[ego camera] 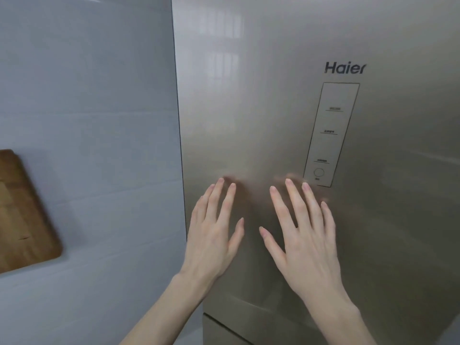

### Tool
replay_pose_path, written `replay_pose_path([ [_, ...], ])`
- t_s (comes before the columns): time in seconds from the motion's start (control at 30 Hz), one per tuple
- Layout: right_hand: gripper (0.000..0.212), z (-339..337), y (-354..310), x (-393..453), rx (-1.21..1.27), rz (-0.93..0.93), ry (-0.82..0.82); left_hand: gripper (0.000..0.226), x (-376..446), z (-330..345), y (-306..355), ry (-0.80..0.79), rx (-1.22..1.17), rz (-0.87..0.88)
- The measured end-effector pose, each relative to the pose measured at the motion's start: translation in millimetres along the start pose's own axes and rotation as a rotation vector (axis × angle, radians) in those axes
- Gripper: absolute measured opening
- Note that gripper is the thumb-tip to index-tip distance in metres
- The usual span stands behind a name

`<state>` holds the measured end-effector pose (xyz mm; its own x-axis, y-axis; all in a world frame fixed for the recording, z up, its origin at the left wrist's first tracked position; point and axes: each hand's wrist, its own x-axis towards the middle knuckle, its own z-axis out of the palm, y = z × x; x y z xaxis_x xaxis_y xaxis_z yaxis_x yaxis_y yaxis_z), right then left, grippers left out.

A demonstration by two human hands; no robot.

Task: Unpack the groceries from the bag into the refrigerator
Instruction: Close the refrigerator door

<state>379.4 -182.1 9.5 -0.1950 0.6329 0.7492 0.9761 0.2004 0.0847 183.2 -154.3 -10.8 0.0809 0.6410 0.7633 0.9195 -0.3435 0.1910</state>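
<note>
Head view:
Refrigerator door: closed; brushed metallic finish; fills the centre and right of the view. Its left edge runs top to bottom just beside the wall.
Brand lettering: "Haier", upper right area of the door.
Control panel: narrow outlined strip below the lettering, with three short marked lines and a round button near its lower end; the small text is too fine to read.
Lower door seam: visible at the bottom of the view, below the wrists.
Left hand: empty; fingers spread and extended, palm facing the door near its left edge. Contact with the surface cannot be confirmed.
Right hand: empty; fingers spread and extended, palm facing the door, fingertips just below the control panel. A faint reflection of both hands shows on the metal.
Wall: pale tiled surface left of the refrigerator.
Cutting board: wooden, rounded corner, against the wall at the left edge, well apart from the hands.
Groceries and bag: not in view.
</note>
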Motion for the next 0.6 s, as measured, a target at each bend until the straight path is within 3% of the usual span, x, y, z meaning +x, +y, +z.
replay_pose_path([
  [0.37, 0.075, 38.5, 4.5, 23.7, -0.231, 0.066, 0.055, 0.070, 37.1, 49.9, -32.4, -0.029, -0.132, 0.114],
  [0.6, 0.082, 59.1, -0.5, 29.7, -0.315, 0.099, 0.103, 0.071, 48.4, 69.6, -47.0, 0.037, -0.104, 0.198],
])
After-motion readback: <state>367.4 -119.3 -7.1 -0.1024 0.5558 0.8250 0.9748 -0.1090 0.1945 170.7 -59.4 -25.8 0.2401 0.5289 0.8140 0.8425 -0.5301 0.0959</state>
